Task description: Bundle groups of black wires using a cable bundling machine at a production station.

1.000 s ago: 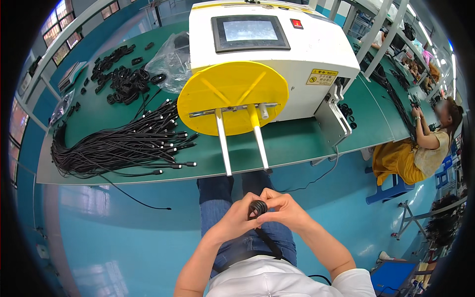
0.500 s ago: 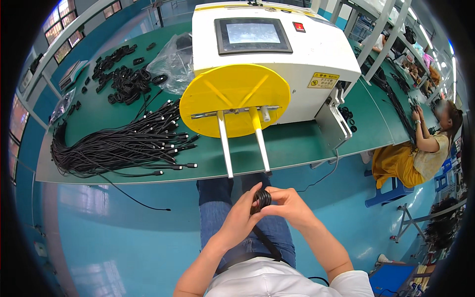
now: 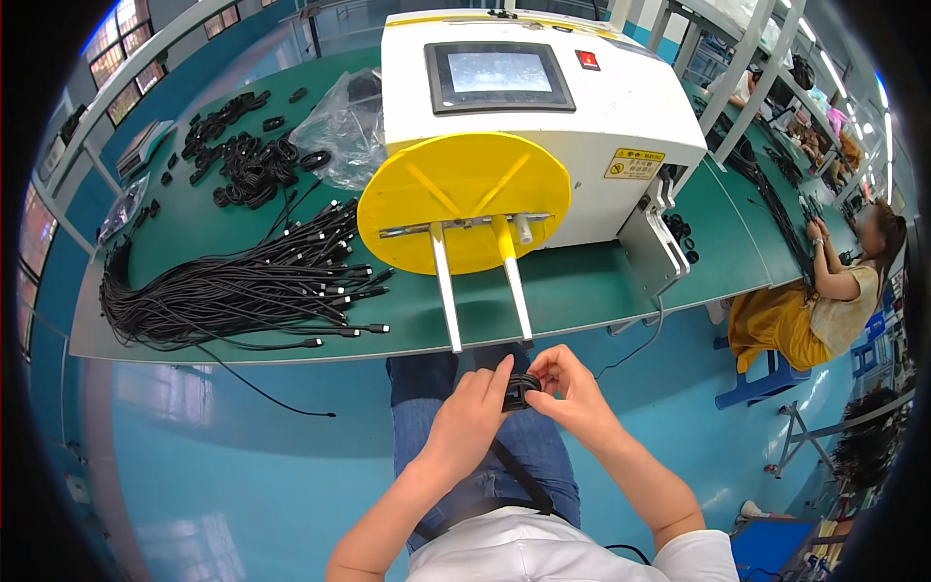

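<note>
Fingers (image 3: 504, 373) of the left hand (image 3: 468, 422) and the right hand (image 3: 572, 393) close narrowly around a small coiled black cable (image 3: 521, 391), held over the lap just below the near edge of the desk (image 3: 582, 291). The coil looks light, soft and springy; gripping across its loops should keep it from unwinding. Beyond the desk edge stands the yellow winding disc (image 3: 464, 199); left of it lie loose black cables (image 3: 233, 291).

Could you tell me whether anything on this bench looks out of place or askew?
One loose black cable from the bundle of black cables hangs over the front edge of the green table. Otherwise nothing stands out; both hands, left hand and right hand, hold a small coiled cable.
</note>
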`<state>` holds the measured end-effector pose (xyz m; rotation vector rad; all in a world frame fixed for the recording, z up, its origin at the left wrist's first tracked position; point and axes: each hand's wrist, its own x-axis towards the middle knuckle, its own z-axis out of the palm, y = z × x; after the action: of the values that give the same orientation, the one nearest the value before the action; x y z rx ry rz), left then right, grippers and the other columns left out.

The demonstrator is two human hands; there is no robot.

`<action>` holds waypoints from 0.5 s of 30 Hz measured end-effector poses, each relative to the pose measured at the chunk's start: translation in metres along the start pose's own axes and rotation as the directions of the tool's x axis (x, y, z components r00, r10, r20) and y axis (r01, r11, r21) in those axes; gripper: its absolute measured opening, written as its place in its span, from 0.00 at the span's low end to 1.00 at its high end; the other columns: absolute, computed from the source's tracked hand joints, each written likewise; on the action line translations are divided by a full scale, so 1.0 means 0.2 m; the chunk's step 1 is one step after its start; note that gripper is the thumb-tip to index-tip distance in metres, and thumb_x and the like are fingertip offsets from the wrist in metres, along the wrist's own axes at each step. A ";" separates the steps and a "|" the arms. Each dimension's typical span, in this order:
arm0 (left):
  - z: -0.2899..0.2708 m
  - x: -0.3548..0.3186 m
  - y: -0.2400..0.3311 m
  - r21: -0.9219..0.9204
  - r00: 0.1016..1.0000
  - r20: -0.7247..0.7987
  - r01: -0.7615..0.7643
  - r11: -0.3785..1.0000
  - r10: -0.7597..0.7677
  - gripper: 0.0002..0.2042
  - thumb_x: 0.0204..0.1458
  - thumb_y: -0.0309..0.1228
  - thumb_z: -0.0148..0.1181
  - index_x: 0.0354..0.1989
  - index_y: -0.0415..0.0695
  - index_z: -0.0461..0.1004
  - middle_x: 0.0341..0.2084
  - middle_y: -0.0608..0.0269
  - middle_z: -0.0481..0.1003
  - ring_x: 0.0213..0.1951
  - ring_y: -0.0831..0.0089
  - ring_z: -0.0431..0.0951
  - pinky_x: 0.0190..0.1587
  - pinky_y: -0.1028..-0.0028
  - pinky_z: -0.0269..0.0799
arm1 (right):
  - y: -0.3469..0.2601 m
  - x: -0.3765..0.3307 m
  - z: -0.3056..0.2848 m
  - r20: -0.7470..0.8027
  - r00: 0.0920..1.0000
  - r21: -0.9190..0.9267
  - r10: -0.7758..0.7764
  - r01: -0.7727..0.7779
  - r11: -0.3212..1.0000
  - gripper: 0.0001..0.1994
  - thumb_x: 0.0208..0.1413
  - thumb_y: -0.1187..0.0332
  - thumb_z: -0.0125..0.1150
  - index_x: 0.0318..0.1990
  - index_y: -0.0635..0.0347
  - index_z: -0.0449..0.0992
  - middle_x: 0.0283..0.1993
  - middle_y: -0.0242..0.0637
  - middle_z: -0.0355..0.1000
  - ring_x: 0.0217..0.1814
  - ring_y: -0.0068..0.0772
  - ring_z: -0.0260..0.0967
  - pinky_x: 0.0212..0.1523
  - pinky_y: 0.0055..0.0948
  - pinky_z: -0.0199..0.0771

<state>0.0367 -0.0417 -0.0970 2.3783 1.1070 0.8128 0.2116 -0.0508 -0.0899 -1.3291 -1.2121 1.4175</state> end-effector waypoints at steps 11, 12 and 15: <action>0.05 -0.05 0.00 0.058 0.997 0.075 0.032 0.998 -0.036 0.33 0.38 0.23 0.62 0.57 0.35 0.59 0.31 0.55 0.66 0.36 0.60 0.69 0.36 0.66 0.71 | 0.04 0.05 0.09 0.073 0.996 -0.048 0.050 -0.047 0.998 0.19 0.44 0.78 0.60 0.45 0.61 0.62 0.36 0.31 0.65 0.39 0.19 0.63 0.38 0.21 0.66; 0.06 -0.06 0.00 0.041 0.996 0.079 0.043 0.998 -0.046 0.33 0.38 0.22 0.62 0.57 0.35 0.60 0.31 0.55 0.66 0.36 0.60 0.70 0.36 0.66 0.71 | 0.04 0.05 0.09 0.071 0.996 -0.102 0.053 -0.045 0.994 0.20 0.43 0.78 0.60 0.46 0.61 0.62 0.36 0.32 0.65 0.39 0.19 0.63 0.38 0.21 0.67; 0.08 -0.07 -0.02 -0.006 0.998 0.046 0.048 0.999 -0.048 0.32 0.39 0.22 0.61 0.57 0.37 0.60 0.32 0.54 0.67 0.34 0.60 0.70 0.35 0.66 0.71 | 0.05 0.05 0.10 0.065 0.996 -0.208 0.061 -0.047 0.977 0.22 0.43 0.78 0.61 0.47 0.61 0.61 0.36 0.32 0.65 0.39 0.19 0.63 0.39 0.22 0.67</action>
<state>0.0382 -0.0515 -0.1167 2.3438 1.1365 0.7411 0.1901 -0.0444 -0.1016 -1.4728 -1.4111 1.4171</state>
